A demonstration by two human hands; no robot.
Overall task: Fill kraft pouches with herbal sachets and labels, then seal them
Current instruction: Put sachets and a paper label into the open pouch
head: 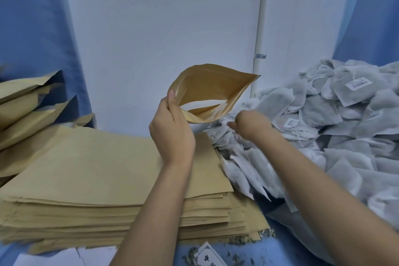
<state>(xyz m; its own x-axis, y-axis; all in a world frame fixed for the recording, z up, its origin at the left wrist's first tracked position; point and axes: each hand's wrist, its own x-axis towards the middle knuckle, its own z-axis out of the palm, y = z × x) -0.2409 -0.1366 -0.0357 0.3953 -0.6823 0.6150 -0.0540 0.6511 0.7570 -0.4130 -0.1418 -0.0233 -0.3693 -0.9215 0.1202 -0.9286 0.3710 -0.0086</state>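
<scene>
My left hand [171,129] grips a kraft pouch [212,90] by its left edge and holds it up with the mouth spread open toward me. A white inner panel shows inside it. My right hand [250,122] is blurred and reaches into the pile of white herbal sachets [336,123] just right of the pouch. Its fingers curl at a sachet, but whether they hold one I cannot tell. A tall stack of flat kraft pouches [97,170] lies below my left arm.
More kraft pouches [26,101] lean at the far left against a blue curtain. White label cards [208,255] and loose herb crumbs lie on the blue surface at the front. A white wall with a pipe [260,34] stands behind.
</scene>
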